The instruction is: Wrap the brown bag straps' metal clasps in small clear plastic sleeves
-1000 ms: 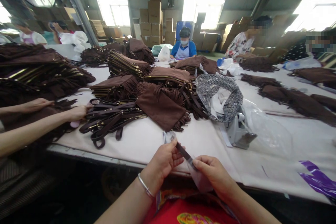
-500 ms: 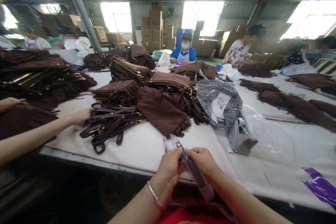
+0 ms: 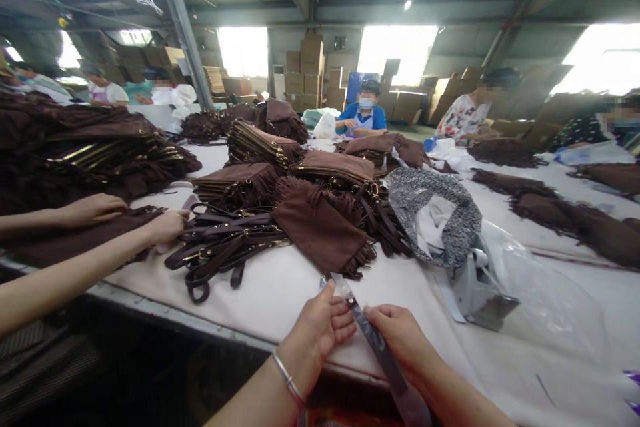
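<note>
A dark strap in a clear plastic sleeve point(image 3: 384, 350) slants down toward my body below the brown fringed bag point(image 3: 323, 230). My right hand point(image 3: 397, 333) grips the sleeved strap from its right side, near the upper end. My left hand point(image 3: 327, 320), with a bracelet on its wrist, is open beside the strap, palm up and fingers spread. A small bit of clear plastic shows by its thumb tip. Dark straps with metal clips point(image 3: 225, 247) lie in a heap beyond my left hand.
Brown bag stacks point(image 3: 333, 167) stand behind the straps. A grey knitted item point(image 3: 435, 213) and a tape dispenser point(image 3: 483, 293) lie to the right. Another person's hands point(image 3: 167, 225) reach in from the left. Several people sit around the white-covered table point(image 3: 270, 297).
The fingers of my left hand have opened away from the strap, which my right hand still holds. The neighbour's far hand has moved right over the brown cloth. The view has shifted.
</note>
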A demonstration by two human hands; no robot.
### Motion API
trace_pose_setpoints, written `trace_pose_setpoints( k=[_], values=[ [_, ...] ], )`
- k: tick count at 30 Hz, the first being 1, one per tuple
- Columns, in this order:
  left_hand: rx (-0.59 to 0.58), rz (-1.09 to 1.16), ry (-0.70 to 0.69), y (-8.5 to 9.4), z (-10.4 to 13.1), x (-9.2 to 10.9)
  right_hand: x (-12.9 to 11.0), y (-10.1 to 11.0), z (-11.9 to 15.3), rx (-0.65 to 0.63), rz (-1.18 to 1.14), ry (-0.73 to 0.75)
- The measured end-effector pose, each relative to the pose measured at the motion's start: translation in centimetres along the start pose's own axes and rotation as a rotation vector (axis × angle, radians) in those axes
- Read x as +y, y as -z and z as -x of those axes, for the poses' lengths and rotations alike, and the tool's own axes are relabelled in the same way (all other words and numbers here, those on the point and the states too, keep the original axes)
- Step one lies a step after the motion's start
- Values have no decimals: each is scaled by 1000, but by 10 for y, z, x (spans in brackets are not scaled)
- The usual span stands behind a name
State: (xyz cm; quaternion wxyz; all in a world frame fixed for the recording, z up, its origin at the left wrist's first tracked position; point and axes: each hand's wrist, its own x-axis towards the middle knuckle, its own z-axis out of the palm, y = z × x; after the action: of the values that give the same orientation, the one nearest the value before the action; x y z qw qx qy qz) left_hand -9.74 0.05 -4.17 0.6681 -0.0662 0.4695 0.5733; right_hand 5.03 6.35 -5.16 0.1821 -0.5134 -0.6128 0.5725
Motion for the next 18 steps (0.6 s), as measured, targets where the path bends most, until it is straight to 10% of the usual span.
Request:
trace_pose_setpoints(
  k=[18],
  values=[
    [34, -126, -147, -12, -16, -11, -11, 3, -10, 48, 177, 125]
  ],
)
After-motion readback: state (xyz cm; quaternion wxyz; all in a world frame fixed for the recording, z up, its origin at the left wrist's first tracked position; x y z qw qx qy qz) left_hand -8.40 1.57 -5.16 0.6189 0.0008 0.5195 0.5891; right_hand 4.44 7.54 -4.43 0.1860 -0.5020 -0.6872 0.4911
